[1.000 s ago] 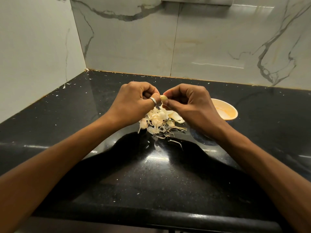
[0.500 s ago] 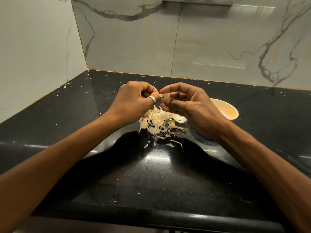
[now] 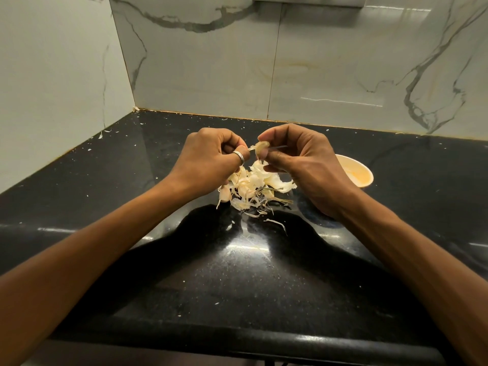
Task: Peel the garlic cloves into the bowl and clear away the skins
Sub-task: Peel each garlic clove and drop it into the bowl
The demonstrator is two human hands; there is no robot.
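Note:
My right hand pinches a pale garlic clove between thumb and fingertips, above the counter. My left hand, a ring on one finger, pinches a thin strip of skin that still hangs from the clove. Below both hands lies a heap of garlic skins and cloves on the black counter. A small cream bowl stands to the right, partly hidden behind my right hand.
The black stone counter runs into a corner of marble-tiled walls at the back and left. Tiny skin flakes dot the counter at the back left. The rounded front edge is near me.
My hands have drawn a little apart. A strip of skin now stretches from the clove toward my left hand, and the clove shows more between my right fingertips.

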